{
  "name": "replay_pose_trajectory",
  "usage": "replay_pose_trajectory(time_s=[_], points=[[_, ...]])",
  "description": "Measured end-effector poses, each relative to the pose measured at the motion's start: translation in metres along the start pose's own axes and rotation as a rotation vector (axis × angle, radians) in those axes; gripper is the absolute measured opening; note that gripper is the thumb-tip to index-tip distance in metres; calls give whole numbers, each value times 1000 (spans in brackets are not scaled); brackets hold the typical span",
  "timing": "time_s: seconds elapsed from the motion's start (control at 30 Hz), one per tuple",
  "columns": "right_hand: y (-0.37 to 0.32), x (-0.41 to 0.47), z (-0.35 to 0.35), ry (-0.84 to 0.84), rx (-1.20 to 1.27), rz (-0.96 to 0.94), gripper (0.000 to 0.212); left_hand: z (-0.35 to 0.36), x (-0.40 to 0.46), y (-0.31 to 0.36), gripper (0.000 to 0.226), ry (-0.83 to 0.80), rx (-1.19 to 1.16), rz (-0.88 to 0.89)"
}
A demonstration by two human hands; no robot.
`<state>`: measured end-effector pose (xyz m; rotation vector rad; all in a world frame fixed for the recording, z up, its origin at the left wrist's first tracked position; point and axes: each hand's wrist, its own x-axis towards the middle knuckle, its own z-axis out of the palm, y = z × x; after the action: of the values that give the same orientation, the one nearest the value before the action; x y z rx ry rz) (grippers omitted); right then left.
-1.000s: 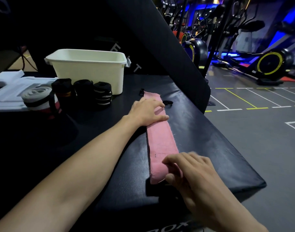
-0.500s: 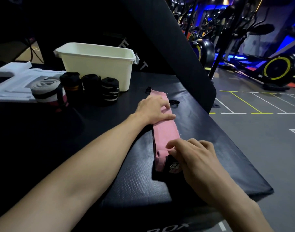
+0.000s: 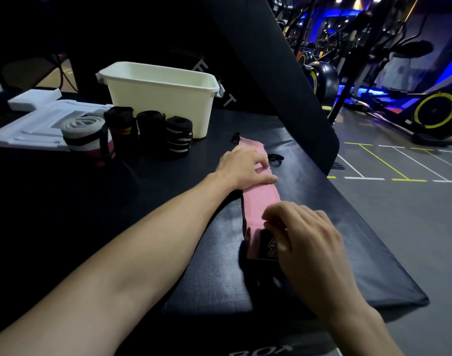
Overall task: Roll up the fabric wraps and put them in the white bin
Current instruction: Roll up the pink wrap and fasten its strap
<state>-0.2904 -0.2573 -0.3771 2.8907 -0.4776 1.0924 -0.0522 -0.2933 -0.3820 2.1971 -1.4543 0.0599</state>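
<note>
Wrap (image 3: 261, 201): near end, flat a second ago, now turned over into a first fold, black label showing. Right hand (image 3: 307, 237): moved up onto that fold

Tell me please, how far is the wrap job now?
Done: four rolled wraps stand beside the white bin, not in it. In hand: left hand presses the pink wrap flat; right hand rolls its near end. Left: finish rolling, then bin all.
</note>
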Motion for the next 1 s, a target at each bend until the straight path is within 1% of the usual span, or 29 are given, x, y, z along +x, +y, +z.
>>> replay_pose_trajectory(time_s=[0.07,0.1,0.17,0.3,0.4,0.47,0.63,0.73,0.83,0.93,1.0], points=[[0,-5,1,32,-25,-4,23,1,0,-1,47,-1,-13,-3],[1,-6,0,44,-29,-19,21,0,0,-1,47,-2,-12,-3],[1,-8,-4,42,-24,-63,9,0,0,-1,47,0,-6,-1],[4,-12,-15,-103,-21,-69,30,-1,0,-1,48,6,-13,-2],[7,-15,-16,-206,-76,-68,57,0,-1,-1,47,19,-21,-5],[9,-12,-14,-256,-61,-45,69,-1,-1,-1,46,24,-28,-7],[10,-2,-5,-326,37,9,63,-1,0,-2,39,-9,-68,-36],[11,3,0,-351,67,40,60,-3,3,-7,34,-76,-97,-46],[13,8,6,-377,33,30,56,-9,3,-13,32,-135,-171,-45],[19,11,5,-370,11,-10,52,-13,4,-19,30,-141,-217,-48],[21,13,1,-375,-18,-27,59,-14,4,-24,31,-138,-196,-50]])
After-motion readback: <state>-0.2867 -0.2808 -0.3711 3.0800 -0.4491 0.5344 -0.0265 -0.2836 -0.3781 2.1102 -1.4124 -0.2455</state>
